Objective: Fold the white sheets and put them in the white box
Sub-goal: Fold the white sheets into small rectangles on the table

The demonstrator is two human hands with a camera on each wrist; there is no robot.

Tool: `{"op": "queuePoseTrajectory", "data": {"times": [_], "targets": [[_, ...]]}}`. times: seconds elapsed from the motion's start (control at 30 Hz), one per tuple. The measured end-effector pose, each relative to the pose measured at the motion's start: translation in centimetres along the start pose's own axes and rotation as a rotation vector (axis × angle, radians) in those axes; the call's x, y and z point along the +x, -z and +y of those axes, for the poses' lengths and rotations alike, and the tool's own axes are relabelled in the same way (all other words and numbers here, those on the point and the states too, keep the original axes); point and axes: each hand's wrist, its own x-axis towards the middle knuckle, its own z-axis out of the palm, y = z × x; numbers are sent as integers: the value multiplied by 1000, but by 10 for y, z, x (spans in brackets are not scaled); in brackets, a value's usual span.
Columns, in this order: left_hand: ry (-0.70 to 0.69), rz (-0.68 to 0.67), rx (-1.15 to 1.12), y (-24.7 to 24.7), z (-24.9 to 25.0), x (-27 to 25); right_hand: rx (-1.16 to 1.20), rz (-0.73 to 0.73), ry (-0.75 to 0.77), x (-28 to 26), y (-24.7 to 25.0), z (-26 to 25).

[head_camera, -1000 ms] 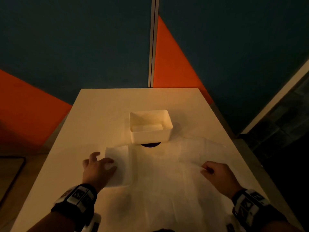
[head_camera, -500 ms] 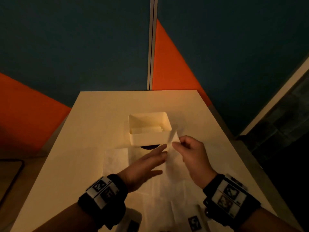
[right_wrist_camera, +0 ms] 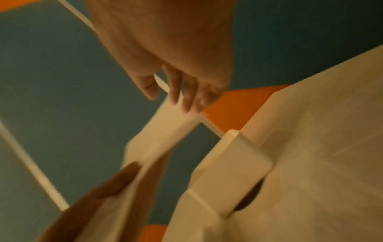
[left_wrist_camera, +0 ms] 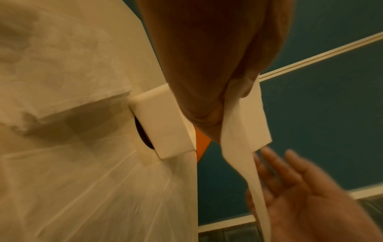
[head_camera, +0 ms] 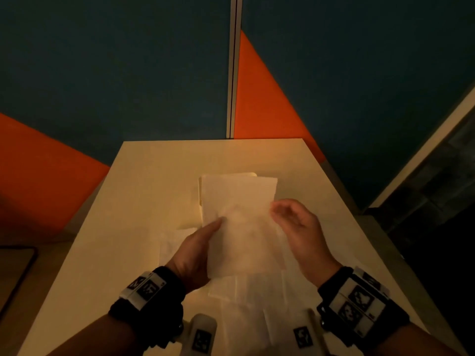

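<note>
A folded white sheet [head_camera: 241, 214] is held up off the table, hiding most of the white box [head_camera: 200, 201] behind it. My left hand [head_camera: 216, 224] pinches the sheet's left edge, thumb on the near face. In the left wrist view the sheet [left_wrist_camera: 244, 127] hangs from those fingers beside the box [left_wrist_camera: 163, 124]. My right hand [head_camera: 280, 211] is at the sheet's right edge with relaxed fingers. Its fingertips [right_wrist_camera: 182, 98] touch the sheet's [right_wrist_camera: 165, 131] upper edge in the blurred right wrist view, gripping nothing.
More white sheets [head_camera: 246, 304] lie spread on the cream table [head_camera: 154, 176] under my wrists, one folded stack at the left [left_wrist_camera: 62, 73]. A dark round object [left_wrist_camera: 143, 132] sits under the box's near side. Blue and orange wall panels stand behind the table.
The hands came together from the sheet's two sides and folded it. The folded sheet is now lifted off the table, in my left hand, in front of the box.
</note>
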Motion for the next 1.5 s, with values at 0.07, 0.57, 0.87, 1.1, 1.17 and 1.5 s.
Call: {"op": "queuePoseTrajectory", "data": {"times": [0.07,0.57,0.87,1.1,1.17,1.5], "targets": [[-11,1,-1,3,3,-1,-79,30,-119,6,11,4],[-112,-7,200,3,8,0,231,-280,-330,10,28,15],[-96,-91,458,13,29,-3,132,-306,-295,11,38,18],[-2,-240,796,1,22,-4,-85,-500,-270,7,24,19],[40,-276,858,1,17,-1,-108,-560,-267,4,19,18],[-100,163,632,44,15,0,-481,-157,-304,34,70,58]]}}
